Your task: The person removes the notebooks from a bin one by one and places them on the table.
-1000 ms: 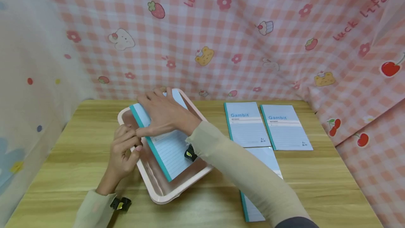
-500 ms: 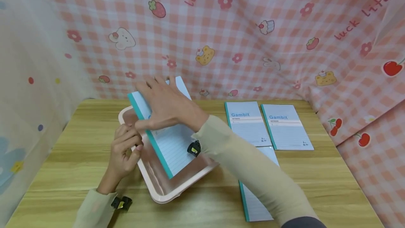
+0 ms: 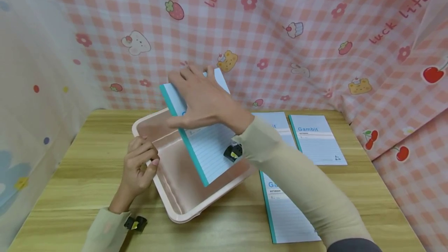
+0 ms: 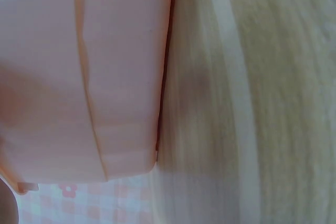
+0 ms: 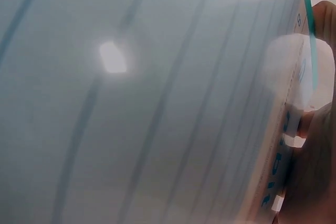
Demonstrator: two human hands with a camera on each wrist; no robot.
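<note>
My right hand [image 3: 206,100] holds a pale blue notebook [image 3: 210,158] with a teal spine, its fingers over the top edge and its thumb toward the spine. The notebook is tilted above a pink plastic basin [image 3: 187,217] and overlaps its right side in the head view. In the right wrist view the lined cover of the notebook [image 5: 157,103] fills most of the picture. At the basin's left rim, my left hand [image 3: 140,162] grips with curled fingers. The left wrist view shows the basin's outer wall [image 4: 121,77] standing on the wooden table.
To the right on the wooden table [image 3: 364,205] lie more notebooks of the same kind: one at the far right [image 3: 318,139], with others partly hidden by the right sleeve [image 3: 301,174]. Checked pink cloth [image 3: 196,42] hangs behind the table.
My right hand has raised the notebook from inside the basin, up and to the right, and more of the basin's floor shows. The left hand has stayed at the rim.
</note>
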